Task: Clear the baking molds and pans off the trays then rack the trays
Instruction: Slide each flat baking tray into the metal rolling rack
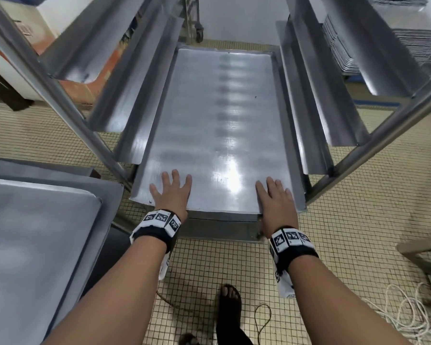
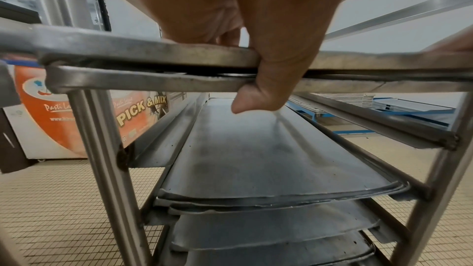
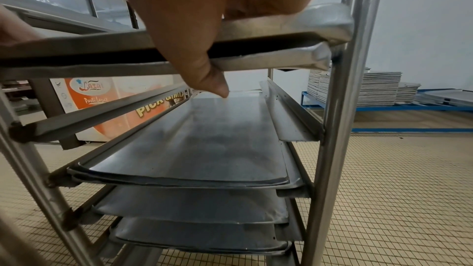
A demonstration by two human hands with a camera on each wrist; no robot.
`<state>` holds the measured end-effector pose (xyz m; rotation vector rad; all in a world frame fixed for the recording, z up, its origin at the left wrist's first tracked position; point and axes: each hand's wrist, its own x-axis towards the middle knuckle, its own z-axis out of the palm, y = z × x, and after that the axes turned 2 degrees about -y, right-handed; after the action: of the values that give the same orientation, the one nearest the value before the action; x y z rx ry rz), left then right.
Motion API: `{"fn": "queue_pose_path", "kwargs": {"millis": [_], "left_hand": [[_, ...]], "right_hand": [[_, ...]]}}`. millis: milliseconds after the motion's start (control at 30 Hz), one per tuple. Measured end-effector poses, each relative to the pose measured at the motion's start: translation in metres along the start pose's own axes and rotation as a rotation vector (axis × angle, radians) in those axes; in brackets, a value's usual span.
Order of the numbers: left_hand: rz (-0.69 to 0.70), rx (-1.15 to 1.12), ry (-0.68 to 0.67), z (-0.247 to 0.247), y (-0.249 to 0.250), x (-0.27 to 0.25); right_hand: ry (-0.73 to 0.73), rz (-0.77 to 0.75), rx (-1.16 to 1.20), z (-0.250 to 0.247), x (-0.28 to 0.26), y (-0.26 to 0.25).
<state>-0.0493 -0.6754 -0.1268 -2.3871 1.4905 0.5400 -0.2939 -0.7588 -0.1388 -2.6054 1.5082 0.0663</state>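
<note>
So the tray (image 1: pixel 217 125) is sitting in the rack (image 1: pixel 373 145), riding on the side rails, with its near edge right under both palms. Nothing on it at all, just bare shiny metal stretching away past the fingertips. Left hand (image 1: pixel 171 192) lies flat on top near the left corner, fingers (image 1: pixel 176 176) straight and spread, thumb (image 2: pixel 258 96) hooked down over the front lip. Right hand (image 1: pixel 275 202) does the same near the right corner, fingers flat on top and thumb (image 3: pixel 212 80) curled under the rim. From the wrist views there looks to be a second tray edge tucked directly beneath the one being held.

Below the thumbs, the lower slots hold more trays (image 2: pixel 268 159), stacked a few deep per level, all empty too. Off to the left of the left hand there's another tray (image 1: pixel 35 232) on a bench. Beyond the right hand, piles of trays (image 3: pixel 358 86) sit on a blue frame on the tiled floor (image 1: pixel 358 220).
</note>
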Motion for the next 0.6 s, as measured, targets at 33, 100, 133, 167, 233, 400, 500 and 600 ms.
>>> {"fn": "queue_pose_path", "kwargs": {"millis": [33,100,133,167,233,400,500,600], "left_hand": [[-0.001,-0.001,0.007,-0.003,0.001,0.006],[-0.007,0.002,0.016,-0.008,0.002,0.016],[-0.009,0.001,0.018,-0.011,0.004,0.02],[-0.008,-0.001,0.019,-0.014,0.005,0.025],[-0.009,-0.008,0.016,-0.019,0.007,0.034],[-0.01,-0.001,0.033,-0.026,0.006,0.051],[-0.004,-0.012,0.039,-0.03,0.006,0.057],[-0.003,-0.022,0.036,-0.034,0.006,0.062]], "right_hand": [[0.004,-0.001,0.0,0.0,0.006,0.001],[0.013,-0.002,-0.003,-0.001,0.018,0.004],[0.016,-0.003,-0.003,-0.002,0.023,0.005],[0.016,-0.006,-0.005,-0.005,0.027,0.007],[-0.001,-0.015,-0.025,-0.009,0.036,0.009],[-0.011,-0.014,-0.026,-0.011,0.054,0.009],[-0.006,-0.021,-0.044,-0.012,0.061,0.011],[0.003,-0.03,-0.054,-0.012,0.068,0.011]]}}
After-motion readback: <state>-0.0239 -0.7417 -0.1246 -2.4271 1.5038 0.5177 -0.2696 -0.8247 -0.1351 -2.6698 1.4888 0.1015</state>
